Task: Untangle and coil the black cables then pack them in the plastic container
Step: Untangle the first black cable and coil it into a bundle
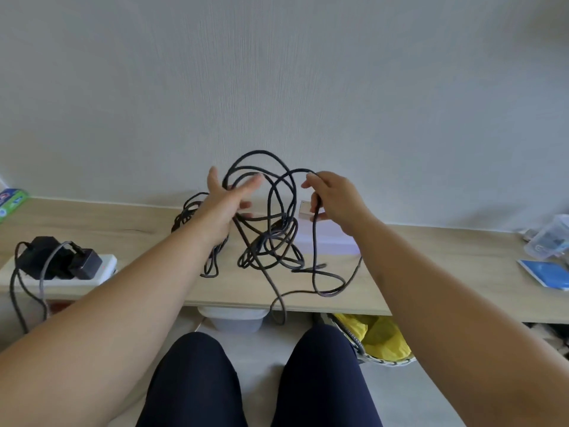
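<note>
Black cables (271,241): thin, round, matte, tangled in loose loops.

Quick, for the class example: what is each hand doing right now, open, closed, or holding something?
Left hand: open, fingers straight, pushed among the loops of the black cable.
Right hand: closed on the black cable, gripping one strand.
</note>
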The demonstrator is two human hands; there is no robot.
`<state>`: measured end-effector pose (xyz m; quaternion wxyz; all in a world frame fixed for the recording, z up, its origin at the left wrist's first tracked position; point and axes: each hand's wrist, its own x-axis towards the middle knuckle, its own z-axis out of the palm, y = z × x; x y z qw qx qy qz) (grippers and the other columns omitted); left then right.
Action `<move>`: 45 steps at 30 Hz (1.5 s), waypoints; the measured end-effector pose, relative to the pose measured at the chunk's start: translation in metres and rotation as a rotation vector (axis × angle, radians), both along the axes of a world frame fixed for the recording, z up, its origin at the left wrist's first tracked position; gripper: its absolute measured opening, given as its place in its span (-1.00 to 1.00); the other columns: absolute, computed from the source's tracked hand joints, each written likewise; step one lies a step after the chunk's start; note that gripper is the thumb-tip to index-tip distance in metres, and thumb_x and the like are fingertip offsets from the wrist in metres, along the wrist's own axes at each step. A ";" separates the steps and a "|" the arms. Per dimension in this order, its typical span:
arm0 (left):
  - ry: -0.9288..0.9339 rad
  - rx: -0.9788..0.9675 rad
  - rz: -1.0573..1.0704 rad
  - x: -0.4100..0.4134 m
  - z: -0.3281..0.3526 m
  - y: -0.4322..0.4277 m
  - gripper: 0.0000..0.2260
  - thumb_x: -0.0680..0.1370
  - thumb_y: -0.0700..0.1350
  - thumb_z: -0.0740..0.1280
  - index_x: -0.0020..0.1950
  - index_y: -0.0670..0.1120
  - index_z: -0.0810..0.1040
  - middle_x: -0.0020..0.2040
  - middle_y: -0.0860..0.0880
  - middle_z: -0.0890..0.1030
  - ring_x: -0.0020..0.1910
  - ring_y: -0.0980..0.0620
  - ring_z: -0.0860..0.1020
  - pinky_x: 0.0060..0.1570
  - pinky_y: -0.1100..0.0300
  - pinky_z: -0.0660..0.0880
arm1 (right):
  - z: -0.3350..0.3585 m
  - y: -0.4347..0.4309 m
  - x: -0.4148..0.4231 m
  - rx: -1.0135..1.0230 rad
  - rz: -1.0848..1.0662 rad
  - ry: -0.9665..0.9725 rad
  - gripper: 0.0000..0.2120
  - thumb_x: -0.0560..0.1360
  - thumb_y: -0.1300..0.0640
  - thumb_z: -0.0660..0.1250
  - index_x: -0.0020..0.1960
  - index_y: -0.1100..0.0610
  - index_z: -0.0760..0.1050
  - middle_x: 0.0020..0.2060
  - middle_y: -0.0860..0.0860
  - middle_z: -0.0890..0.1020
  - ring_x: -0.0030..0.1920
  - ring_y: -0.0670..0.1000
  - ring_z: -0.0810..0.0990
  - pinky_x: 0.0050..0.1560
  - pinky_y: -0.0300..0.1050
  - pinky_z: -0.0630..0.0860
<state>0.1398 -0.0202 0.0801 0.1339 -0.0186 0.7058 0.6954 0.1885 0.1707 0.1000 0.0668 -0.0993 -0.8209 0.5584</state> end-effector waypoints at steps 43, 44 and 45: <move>0.118 0.038 0.331 -0.024 0.003 -0.002 -0.88 0.65 -0.15 0.15 0.13 -0.11 0.44 -0.34 -0.03 0.27 -0.54 0.11 0.26 -0.51 0.25 0.51 | -0.023 0.066 0.033 -0.976 -0.483 0.221 -0.79 0.65 0.11 0.12 -0.09 0.15 0.43 -0.50 -0.03 0.30 -0.52 -0.05 0.24 -0.35 -0.17 0.31; 0.120 0.067 0.330 -0.024 0.004 -0.002 -0.89 0.64 -0.14 0.16 0.11 -0.10 0.44 -0.35 -0.03 0.27 -0.55 0.12 0.26 -0.51 0.26 0.49 | -0.021 0.066 0.033 -1.040 -0.531 0.239 -0.79 0.65 0.11 0.12 -0.11 0.16 0.42 -0.49 -0.02 0.29 -0.52 -0.04 0.22 -0.37 -0.17 0.29; 0.132 0.094 0.313 -0.025 0.008 -0.002 -0.90 0.64 -0.14 0.17 0.09 -0.10 0.44 -0.36 -0.02 0.27 -0.57 0.13 0.26 -0.51 0.27 0.48 | -0.020 0.067 0.035 -1.072 -0.558 0.251 -0.78 0.64 0.10 0.12 -0.11 0.16 0.41 -0.48 -0.01 0.29 -0.52 -0.04 0.21 -0.38 -0.18 0.28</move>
